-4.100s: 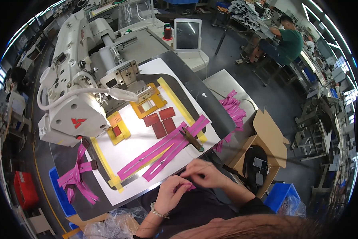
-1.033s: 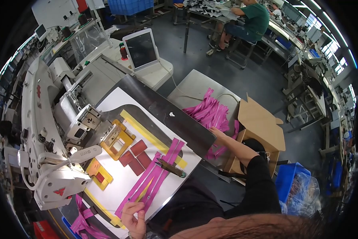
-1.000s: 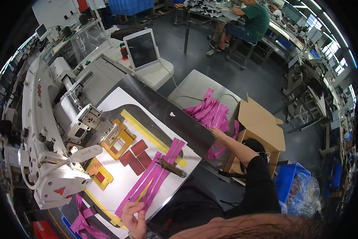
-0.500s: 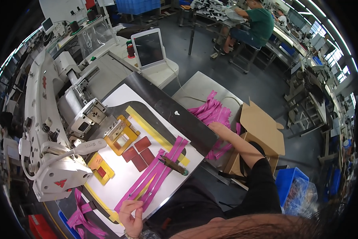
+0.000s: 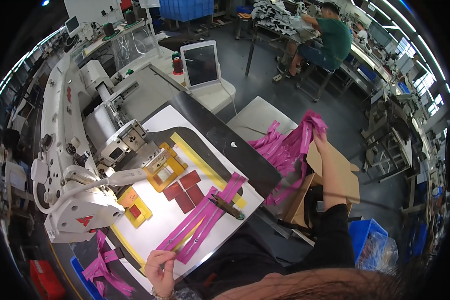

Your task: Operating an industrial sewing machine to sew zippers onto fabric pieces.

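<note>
1. Since the earlier frame, the right hand [image 5: 321,139] has risen from the pile [image 5: 269,148] of pink zips, bringing up a bunch [image 5: 311,125]; the view has also shifted a little.
2. Its fingers are closed round the top of the bunch, above the box [image 5: 327,159]. Strands hang beside the pile, and I cannot tell where bunch and pile part.
3. That pile lies on the metal table [image 5: 255,111], beyond the edge of the black plate [image 5: 210,125].
4. At the lower edge of the sheet [image 5: 150,235], the left hand [image 5: 160,272] is curled, thumb and index tips a narrow way apart. I cannot tell whether they pinch anything.
5. Just beyond that hand, 2 zips [image 5: 205,231] lie slantwise on the sheet, with snips [image 5: 227,206] across their far part.
6. Farther in, 4 red patches [image 5: 189,179] lie grouped near a yellow frame [image 5: 177,164] under the machine [image 5: 67,195]; another yellow frame, nearer the left hand, has a red piece in it.
7. More pink zips, the left heap [image 5: 107,272], hang together by the plate's left side, with dark tabs on them.
8. Low on the right stands a blue bin [image 5: 363,237] with clear plastic.
</note>
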`<act>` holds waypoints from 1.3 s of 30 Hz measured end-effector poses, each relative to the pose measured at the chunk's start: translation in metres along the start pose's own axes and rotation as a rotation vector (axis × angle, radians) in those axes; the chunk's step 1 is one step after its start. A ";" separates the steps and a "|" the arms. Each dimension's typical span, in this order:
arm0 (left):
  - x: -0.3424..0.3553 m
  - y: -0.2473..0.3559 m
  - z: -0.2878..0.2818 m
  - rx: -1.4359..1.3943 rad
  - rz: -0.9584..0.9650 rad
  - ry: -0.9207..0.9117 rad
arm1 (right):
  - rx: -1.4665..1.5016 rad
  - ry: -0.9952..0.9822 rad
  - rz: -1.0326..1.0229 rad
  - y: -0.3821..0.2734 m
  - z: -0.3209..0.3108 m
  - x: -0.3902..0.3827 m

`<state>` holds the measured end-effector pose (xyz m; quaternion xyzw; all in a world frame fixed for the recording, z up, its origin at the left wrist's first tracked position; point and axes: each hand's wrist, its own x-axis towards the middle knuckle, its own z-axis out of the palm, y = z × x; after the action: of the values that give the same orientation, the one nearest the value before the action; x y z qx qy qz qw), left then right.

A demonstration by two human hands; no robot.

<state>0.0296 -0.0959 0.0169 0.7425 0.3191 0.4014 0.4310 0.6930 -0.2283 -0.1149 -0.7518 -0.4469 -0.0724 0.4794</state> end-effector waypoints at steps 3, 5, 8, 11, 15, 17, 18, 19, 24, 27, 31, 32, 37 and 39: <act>-0.005 -0.001 -0.009 0.004 -0.014 0.054 | 0.106 0.082 0.200 -0.056 -0.012 0.052; -0.007 0.003 -0.018 0.004 -0.018 0.094 | 0.183 0.121 0.335 -0.107 -0.001 0.081; 0.006 0.014 -0.013 -0.051 -0.071 0.058 | -0.033 0.023 -0.012 -0.133 -0.021 0.125; 0.008 0.010 -0.017 -0.019 -0.103 -0.036 | 0.057 -0.237 -0.253 -0.263 0.019 0.134; 0.021 0.014 -0.022 0.067 -0.039 -0.171 | 0.303 -0.398 -0.354 -0.366 0.128 0.118; 0.029 0.012 -0.021 0.090 0.016 -0.192 | 0.201 -0.466 -0.642 -0.389 0.181 0.099; 0.038 0.012 -0.014 0.086 0.096 -0.246 | 0.142 -0.398 -0.688 -0.363 0.220 0.091; 0.037 0.010 -0.021 0.131 0.108 -0.257 | 0.216 -0.617 -0.599 -0.407 0.239 0.075; 0.046 0.000 -0.024 0.209 0.186 -0.352 | -0.126 -0.416 -0.880 -0.421 0.332 0.015; 0.047 -0.007 -0.025 0.240 0.216 -0.376 | -0.127 -0.447 -0.898 -0.429 0.342 0.011; 0.048 -0.012 -0.024 0.306 0.252 -0.415 | 0.023 -0.617 -0.995 -0.425 0.343 0.009; 0.048 -0.014 -0.026 0.306 0.245 -0.408 | 0.028 -0.623 -1.000 -0.423 0.340 0.009; 0.051 -0.019 -0.035 0.508 0.295 -0.376 | 0.211 -0.797 -0.813 -0.420 0.305 0.018; 0.054 -0.025 -0.041 0.597 0.307 -0.331 | 0.258 -0.658 -0.741 -0.416 0.299 0.023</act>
<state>0.0165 -0.0252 0.0247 0.9295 0.2331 0.2252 0.1762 0.3031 0.0790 0.0123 -0.4606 -0.8159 0.0589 0.3444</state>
